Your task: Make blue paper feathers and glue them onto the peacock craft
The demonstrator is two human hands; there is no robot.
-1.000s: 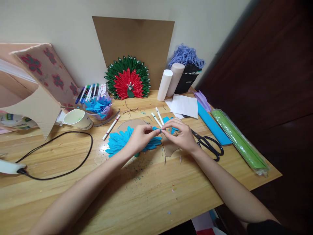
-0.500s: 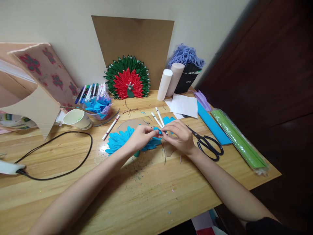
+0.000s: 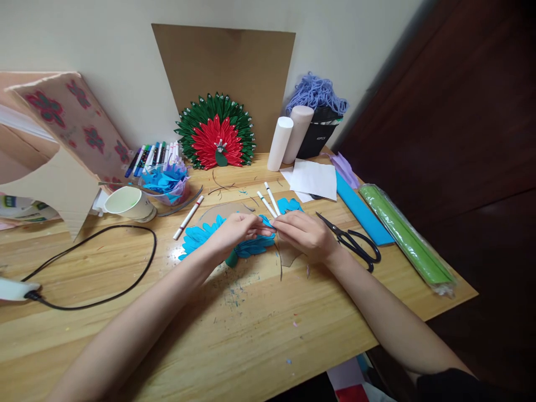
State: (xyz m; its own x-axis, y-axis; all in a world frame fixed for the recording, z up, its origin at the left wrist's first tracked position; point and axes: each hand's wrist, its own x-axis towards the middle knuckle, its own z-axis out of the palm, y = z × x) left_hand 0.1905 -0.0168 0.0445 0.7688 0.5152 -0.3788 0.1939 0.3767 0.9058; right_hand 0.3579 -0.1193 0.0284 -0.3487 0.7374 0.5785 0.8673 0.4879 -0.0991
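The right hand is pinching a blue paper piece near the right edge of the blue fan, the left hand is meeting it (finger closure unclear), and layered petals are apparently leaving only the far cardboard uncovered.

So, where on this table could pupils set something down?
Inside the curve of cord, and on the near table between the forearms, apart from specks. Crowded: around the left hand and right hand, with blue petals, pens and scissors; also the back, from cup to white tube.
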